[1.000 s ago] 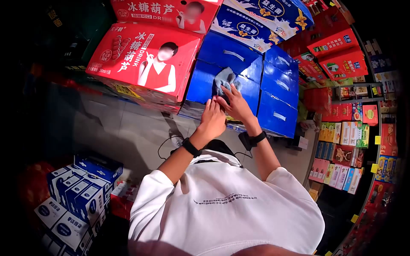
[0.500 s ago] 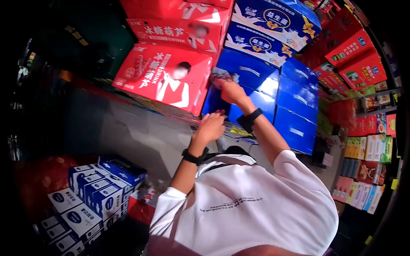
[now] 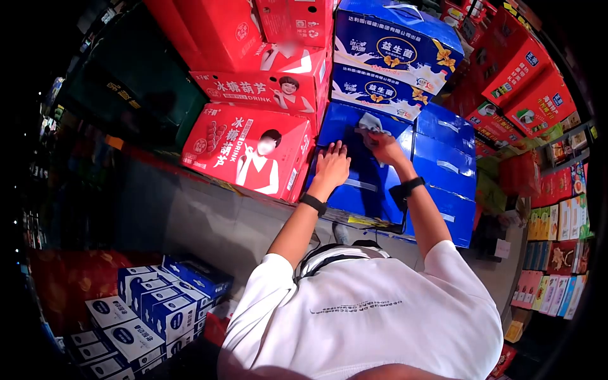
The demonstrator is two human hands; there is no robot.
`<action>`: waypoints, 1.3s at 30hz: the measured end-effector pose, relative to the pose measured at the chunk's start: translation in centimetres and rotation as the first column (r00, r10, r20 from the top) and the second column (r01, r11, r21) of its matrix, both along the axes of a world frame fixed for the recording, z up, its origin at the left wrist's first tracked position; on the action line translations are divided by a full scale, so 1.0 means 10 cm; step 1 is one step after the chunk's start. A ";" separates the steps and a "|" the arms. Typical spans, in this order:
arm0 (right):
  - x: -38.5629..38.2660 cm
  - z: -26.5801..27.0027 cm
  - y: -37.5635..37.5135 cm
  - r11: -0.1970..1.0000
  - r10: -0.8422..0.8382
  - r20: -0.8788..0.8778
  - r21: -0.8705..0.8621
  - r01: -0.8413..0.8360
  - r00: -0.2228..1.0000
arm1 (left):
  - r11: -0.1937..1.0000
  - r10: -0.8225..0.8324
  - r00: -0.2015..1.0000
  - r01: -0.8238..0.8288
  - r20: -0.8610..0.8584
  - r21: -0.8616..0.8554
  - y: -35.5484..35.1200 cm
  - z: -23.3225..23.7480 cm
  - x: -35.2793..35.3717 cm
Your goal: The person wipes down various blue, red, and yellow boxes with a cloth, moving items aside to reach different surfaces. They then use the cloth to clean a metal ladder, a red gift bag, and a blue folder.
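My right hand (image 3: 386,148) grips a crumpled grey-white cloth (image 3: 370,124) against the top of a blue carton (image 3: 339,120). To its left, my left hand (image 3: 333,166) lies flat on the same blue surface with its fingers spread. A red drink carton (image 3: 247,152) stands right beside the left hand, printed with a person in a red top. Behind the cloth rise stacked blue and white cartons (image 3: 386,54) with yellow bows on their fronts. The palm side of each hand is hidden.
More blue cartons (image 3: 446,168) with pale handles adjoin on the right. Shelves of small boxes (image 3: 551,221) and red gift boxes (image 3: 525,63) stand farther right. Dark green boxes (image 3: 126,82) are at the left. Blue-white packs (image 3: 158,304) are stacked low at the left, by the grey floor (image 3: 209,215).
My right hand has moved the cloth rightward across the blue top, away from the red carton. My left hand has come up from the front edge onto the carton. The view has shifted slightly.
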State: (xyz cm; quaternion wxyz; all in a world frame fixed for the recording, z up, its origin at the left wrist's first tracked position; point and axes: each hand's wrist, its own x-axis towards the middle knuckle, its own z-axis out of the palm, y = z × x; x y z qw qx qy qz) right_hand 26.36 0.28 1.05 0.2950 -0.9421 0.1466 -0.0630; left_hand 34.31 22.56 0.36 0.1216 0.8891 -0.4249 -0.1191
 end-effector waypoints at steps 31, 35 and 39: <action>0.62 -0.08 0.57 0.973 -0.021 -0.126 -0.232 -0.009 0.992 | 0.956 0.015 0.950 -0.105 -0.311 -0.274 -0.72 0.66 0.33; 0.35 -0.06 0.89 0.943 0.122 -0.137 -0.294 -0.158 0.983 | 0.990 -0.010 0.961 -0.028 -0.276 -0.135 -0.77 0.01 0.52; 0.05 -0.12 0.97 0.862 -0.063 -0.323 -0.494 -0.112 0.944 | 0.998 -0.061 0.833 0.033 -0.549 -0.061 -0.93 0.01 0.23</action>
